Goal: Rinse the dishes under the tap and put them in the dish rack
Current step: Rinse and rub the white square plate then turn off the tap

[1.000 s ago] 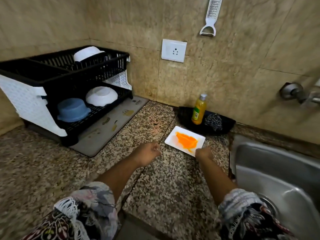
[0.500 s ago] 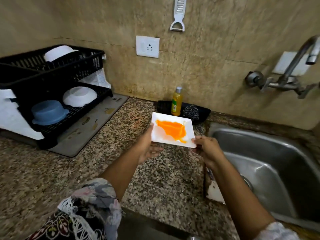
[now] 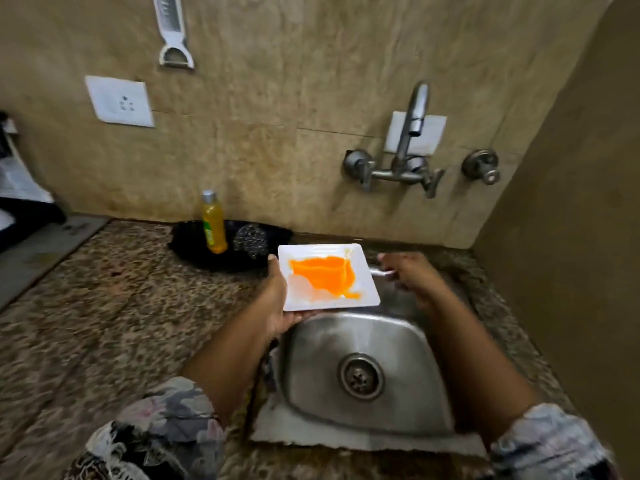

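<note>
A square white plate (image 3: 360, 268) smeared with orange sauce hangs over the back left part of the steel sink (image 3: 398, 341). My left hand (image 3: 277, 299) grips the plate at its left edge, thumb on top and fingers beneath. Just right of the plate, my right hand (image 3: 408, 275) is free of it, fingers apart, above the sink's back rim. The tap (image 3: 414, 123) juts from the wall above and behind the sink; no water runs from it. Only a black corner of the dish rack (image 3: 24, 213) shows at the far left edge.
A yellow soap bottle (image 3: 214, 223) and a steel scrubber (image 3: 250, 240) sit in a black tray (image 3: 187, 240) against the wall, left of the sink. A grey drip mat (image 3: 41, 251) lies under the rack. A side wall closes in on the right. A peeler (image 3: 173, 32) hangs above.
The plate was lifted off the counter and carried right, over the sink. My right hand let go of its right edge. My view swung right, so the rack slid almost out of sight.
</note>
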